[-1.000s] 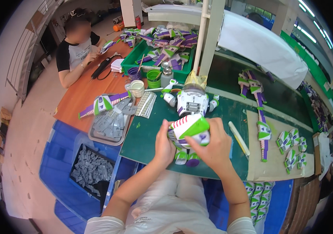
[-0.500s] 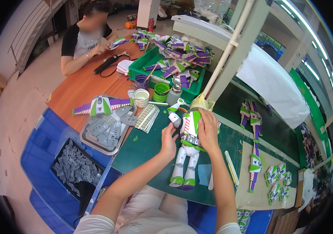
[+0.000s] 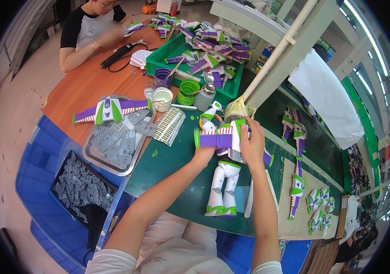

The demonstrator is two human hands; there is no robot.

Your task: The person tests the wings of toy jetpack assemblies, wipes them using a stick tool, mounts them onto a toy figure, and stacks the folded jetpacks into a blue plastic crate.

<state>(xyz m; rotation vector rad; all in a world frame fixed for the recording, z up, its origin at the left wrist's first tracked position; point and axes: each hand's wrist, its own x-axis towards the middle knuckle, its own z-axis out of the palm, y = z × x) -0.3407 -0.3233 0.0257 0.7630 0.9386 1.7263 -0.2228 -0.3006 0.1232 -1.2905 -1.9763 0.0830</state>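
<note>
On the green mat in front of me, a white, green and purple toy astronaut figure (image 3: 224, 179) lies with its legs toward me. A winged pack (image 3: 223, 138) covers its upper body, and a striped purple wing sticks out to the left. My left hand (image 3: 205, 155) grips the figure from the left, its fingers hidden beneath the wing. On the other side, my right hand (image 3: 253, 142) is closed round the pack's right edge, fingers pointing away from me. Past my right wrist shows the tip of the other wing (image 3: 268, 158).
Left of the mat, a metal tray (image 3: 121, 172) holds grey parts and a finished wing pack (image 3: 109, 111). Paint cups, among them a green one (image 3: 187, 92), stand before a green crate (image 3: 155, 58) of wing packs. A co-worker (image 3: 86, 34) sits at the far left.
The figure has been turned over: its chest faced up before, and now the pack and wing do. My left hand has gone under the wing. The whole view has shifted slightly.
</note>
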